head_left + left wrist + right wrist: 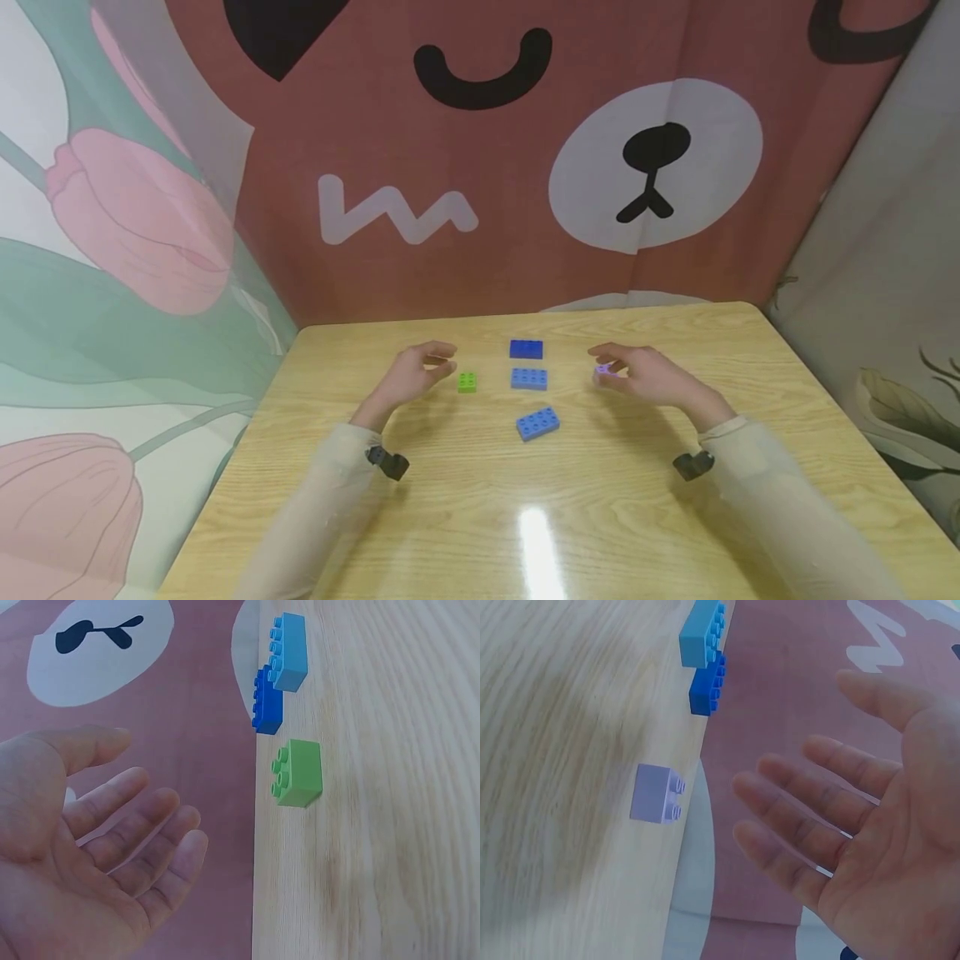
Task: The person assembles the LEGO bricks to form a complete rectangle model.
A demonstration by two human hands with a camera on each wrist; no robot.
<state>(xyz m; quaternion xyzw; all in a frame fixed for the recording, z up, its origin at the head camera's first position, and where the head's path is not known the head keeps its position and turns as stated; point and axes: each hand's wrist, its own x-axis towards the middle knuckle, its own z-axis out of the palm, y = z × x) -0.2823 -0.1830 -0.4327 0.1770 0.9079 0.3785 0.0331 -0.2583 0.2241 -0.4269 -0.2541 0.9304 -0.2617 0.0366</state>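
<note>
My left hand (pixel 416 371), empty with fingers apart, hovers beside a small green toy brick (pixel 467 382). In the left wrist view the palm of the left hand (pixel 97 840) faces the green brick (pixel 304 774) across a gap. On the other side, my right hand (pixel 645 373) is over a small purple brick (pixel 604 369), partly hidden by its fingers in the head view. The right wrist view has that purple brick (pixel 652 793) standing on the table, apart from the loosely spread fingers of the right hand (pixel 855 817).
Between the hands lie a dark blue brick (pixel 526 349) at the back, a lighter blue brick (pixel 529 379) in front of it, and another blue brick (pixel 537 424), turned at an angle, nearer me. The wooden table (pixel 465 517) meets a printed curtain (pixel 450 283) behind.
</note>
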